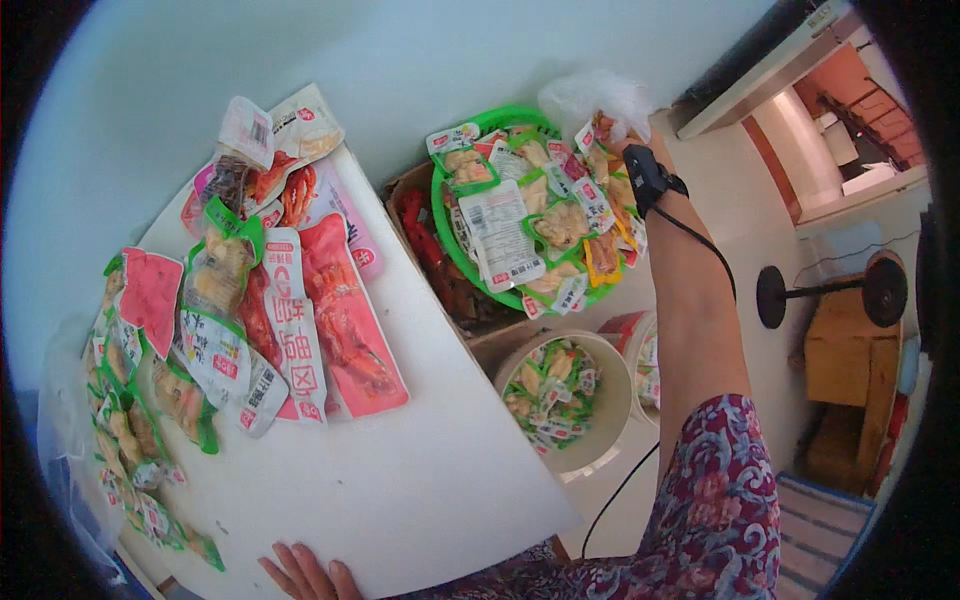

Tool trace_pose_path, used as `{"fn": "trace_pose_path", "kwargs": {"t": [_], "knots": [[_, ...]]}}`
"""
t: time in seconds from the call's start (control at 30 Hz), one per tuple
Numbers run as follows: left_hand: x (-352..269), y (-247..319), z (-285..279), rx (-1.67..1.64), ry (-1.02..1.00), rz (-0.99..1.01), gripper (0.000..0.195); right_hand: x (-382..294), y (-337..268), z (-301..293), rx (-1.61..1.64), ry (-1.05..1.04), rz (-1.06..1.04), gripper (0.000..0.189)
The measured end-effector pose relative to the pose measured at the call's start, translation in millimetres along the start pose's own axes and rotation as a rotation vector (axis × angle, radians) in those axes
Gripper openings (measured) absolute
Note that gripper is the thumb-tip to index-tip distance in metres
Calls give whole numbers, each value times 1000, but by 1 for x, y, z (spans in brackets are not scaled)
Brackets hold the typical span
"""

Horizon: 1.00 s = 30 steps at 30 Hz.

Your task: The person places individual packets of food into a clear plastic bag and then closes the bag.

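Observation:
My left hand [311, 574] rests at the near edge of the white table [420, 480], fingers somewhat apart and holding nothing. My right arm stretches far forward, and my right hand [626, 139] grips a crumpled clear plastic bag [592, 101] at the far right rim of a green plastic basket [442, 225]. The bag partly hides the fingers. Vacuum-sealed snack packets [562, 225] heap the basket, some touching or just below that hand. On the table's far left part lie larger red meat packets [352, 322] and a clear green-edged packet [217, 277].
Under the basket is a cardboard box [412, 187] with red packets. A white bucket [615, 427] holds small green-edged packets; another bucket [641, 360] stands beside it. Loose packets [127, 435] line the table's left edge. A black cable [619, 491] hangs near my right arm. Rightward stands a wooden stool [847, 360].

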<state>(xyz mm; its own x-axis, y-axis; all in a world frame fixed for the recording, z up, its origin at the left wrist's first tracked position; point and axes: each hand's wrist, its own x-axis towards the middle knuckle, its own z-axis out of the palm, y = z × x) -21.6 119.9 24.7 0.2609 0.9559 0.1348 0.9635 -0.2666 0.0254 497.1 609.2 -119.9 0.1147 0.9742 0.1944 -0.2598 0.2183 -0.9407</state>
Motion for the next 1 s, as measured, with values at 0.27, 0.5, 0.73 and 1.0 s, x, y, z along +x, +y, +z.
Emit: {"fn": "trace_pose_path", "kwargs": {"t": [0.27,0.5,0.73,1.0], "knots": [[2,9,-12,-211,-50,-166,54,-13,-4,16,291,170,233,30],[2,-2,5,-1,9,60,58,-7,-40,43,576,152,175,31],[-14,7,-8,86,-139,3,53,-45,-127,86,945,-51,115,33],[-17,20,0,-4,-65,-26,58,-163,-219,166,1184,-347,305,36]]}}
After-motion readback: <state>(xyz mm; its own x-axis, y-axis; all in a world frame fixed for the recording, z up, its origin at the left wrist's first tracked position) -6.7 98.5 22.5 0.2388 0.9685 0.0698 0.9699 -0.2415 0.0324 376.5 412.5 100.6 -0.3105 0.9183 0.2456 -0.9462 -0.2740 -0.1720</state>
